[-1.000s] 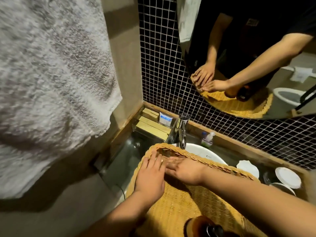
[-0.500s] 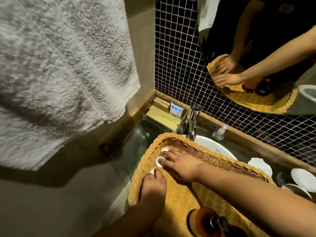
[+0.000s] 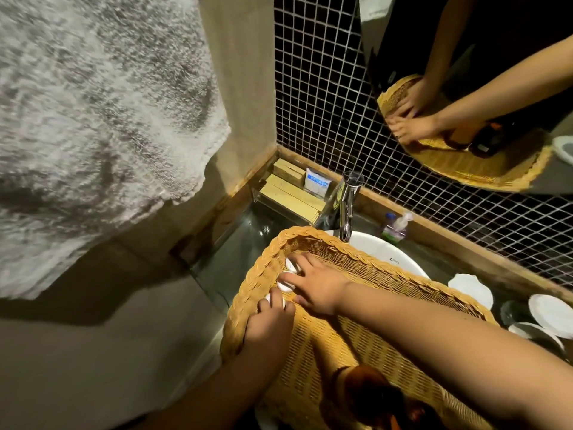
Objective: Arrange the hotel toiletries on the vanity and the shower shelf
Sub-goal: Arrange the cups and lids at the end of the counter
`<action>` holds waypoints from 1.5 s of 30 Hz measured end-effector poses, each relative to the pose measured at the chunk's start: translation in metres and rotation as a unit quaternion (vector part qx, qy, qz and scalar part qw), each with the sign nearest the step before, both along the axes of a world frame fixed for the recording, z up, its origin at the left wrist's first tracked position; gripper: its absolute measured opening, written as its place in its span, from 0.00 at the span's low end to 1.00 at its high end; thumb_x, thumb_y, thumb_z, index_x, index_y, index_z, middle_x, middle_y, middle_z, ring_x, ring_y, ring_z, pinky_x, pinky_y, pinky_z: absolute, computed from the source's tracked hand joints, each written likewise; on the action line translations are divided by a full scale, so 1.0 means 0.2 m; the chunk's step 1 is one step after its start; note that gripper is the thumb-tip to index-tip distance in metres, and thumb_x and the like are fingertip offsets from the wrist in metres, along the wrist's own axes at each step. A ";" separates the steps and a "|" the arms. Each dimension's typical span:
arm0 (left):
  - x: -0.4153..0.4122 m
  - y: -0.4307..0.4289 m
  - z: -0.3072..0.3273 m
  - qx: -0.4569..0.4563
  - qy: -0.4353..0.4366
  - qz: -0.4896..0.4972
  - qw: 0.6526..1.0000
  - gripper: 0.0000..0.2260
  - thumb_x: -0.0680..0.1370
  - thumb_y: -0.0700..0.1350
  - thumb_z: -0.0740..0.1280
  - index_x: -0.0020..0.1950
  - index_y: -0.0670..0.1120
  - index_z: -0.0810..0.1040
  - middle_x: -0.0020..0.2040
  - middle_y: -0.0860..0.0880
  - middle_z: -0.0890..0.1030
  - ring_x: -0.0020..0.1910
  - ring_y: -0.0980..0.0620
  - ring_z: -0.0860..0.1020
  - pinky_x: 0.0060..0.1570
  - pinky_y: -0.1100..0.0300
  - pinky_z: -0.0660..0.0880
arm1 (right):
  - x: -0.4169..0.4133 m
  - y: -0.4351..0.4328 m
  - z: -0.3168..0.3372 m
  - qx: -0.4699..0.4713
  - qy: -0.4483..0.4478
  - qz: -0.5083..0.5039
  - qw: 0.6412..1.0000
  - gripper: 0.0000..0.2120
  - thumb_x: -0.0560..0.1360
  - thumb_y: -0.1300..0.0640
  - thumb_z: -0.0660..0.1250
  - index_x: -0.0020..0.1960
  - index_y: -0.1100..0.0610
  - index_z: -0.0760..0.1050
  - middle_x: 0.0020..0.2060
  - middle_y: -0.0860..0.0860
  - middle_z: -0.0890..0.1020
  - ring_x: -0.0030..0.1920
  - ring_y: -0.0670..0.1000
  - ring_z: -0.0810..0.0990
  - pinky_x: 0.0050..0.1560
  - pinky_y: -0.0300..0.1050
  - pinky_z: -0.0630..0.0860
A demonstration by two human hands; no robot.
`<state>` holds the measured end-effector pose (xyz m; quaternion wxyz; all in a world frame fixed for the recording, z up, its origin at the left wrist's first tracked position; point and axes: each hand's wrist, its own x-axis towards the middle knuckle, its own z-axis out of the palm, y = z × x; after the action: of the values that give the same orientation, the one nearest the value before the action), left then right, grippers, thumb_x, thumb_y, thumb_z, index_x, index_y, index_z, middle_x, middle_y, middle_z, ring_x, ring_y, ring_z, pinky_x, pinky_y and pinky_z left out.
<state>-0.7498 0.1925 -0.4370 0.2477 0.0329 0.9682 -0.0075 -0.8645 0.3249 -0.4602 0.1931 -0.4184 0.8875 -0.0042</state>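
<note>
A woven wicker basket [image 3: 366, 268] sits over the white basin. Several small white round toiletry pieces [image 3: 290, 267] lie in its far left corner. My right hand [image 3: 313, 283] reaches across the basket, its spread straight fingers resting on two of the pieces. At the basket's left rim my left hand [image 3: 269, 324] curls its fingertips round another white piece [image 3: 275, 301]. An amber bottle [image 3: 369, 395] with a dark top stands in the basket's near end, partly cut off by the frame.
A chrome faucet [image 3: 347, 206] rises behind the basin [image 3: 384, 252]. A clear organiser with yellow boxes [image 3: 288, 193] and a blue-white packet [image 3: 316, 183] fills the back corner. A small pump bottle [image 3: 393, 228] and white-lidded cups [image 3: 471, 290] stand to the right. A towel [image 3: 93, 119] hangs at the left.
Both hands lay flat side by side in the basket's corner, covering the white pieces. The left hand has since drawn back to the rim and taken one piece; the pieces now show.
</note>
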 end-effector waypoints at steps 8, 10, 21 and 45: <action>0.00 0.00 -0.01 0.005 0.021 0.011 1.000 0.17 0.85 0.45 0.54 0.74 0.48 0.65 0.80 0.41 0.57 0.68 0.42 0.70 0.48 0.54 0.77 | -0.05 0.01 0.00 -0.001 0.001 0.014 1.000 0.22 0.81 0.41 0.59 0.73 0.42 0.60 0.78 0.57 0.56 0.75 0.62 0.58 0.72 0.60 0.66; 0.00 0.00 -0.02 0.011 0.022 0.011 1.000 0.16 0.85 0.46 0.55 0.73 0.48 0.67 0.78 0.41 0.59 0.67 0.42 0.71 0.47 0.54 0.77 | -0.05 0.01 0.01 0.008 0.007 0.023 1.000 0.20 0.81 0.41 0.58 0.72 0.42 0.60 0.78 0.57 0.57 0.74 0.62 0.59 0.70 0.59 0.68; -0.09 0.01 -0.06 0.067 0.028 -0.041 0.997 0.19 0.83 0.56 0.56 0.73 0.52 0.66 0.74 0.45 0.65 0.62 0.44 0.71 0.46 0.54 0.73 | 0.00 0.17 0.00 0.005 0.004 -0.013 1.000 0.17 0.82 0.44 0.59 0.69 0.42 0.59 0.73 0.56 0.61 0.66 0.61 0.66 0.62 0.58 0.71; -0.33 0.28 -0.12 0.125 0.104 -0.241 0.957 0.19 0.80 0.48 0.65 0.71 0.48 0.75 0.60 0.47 0.80 0.57 0.45 0.76 0.54 0.51 0.71 | 0.28 0.61 -0.04 -0.132 -0.032 -0.329 0.935 0.23 0.74 0.44 0.71 0.66 0.51 0.76 0.57 0.49 0.78 0.58 0.51 0.74 0.56 0.45 0.73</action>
<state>-0.8158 0.2482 -0.4601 0.1301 0.2955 0.9451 0.0511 -0.8094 0.4478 -0.4680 0.1524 -0.1242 0.9604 -0.1976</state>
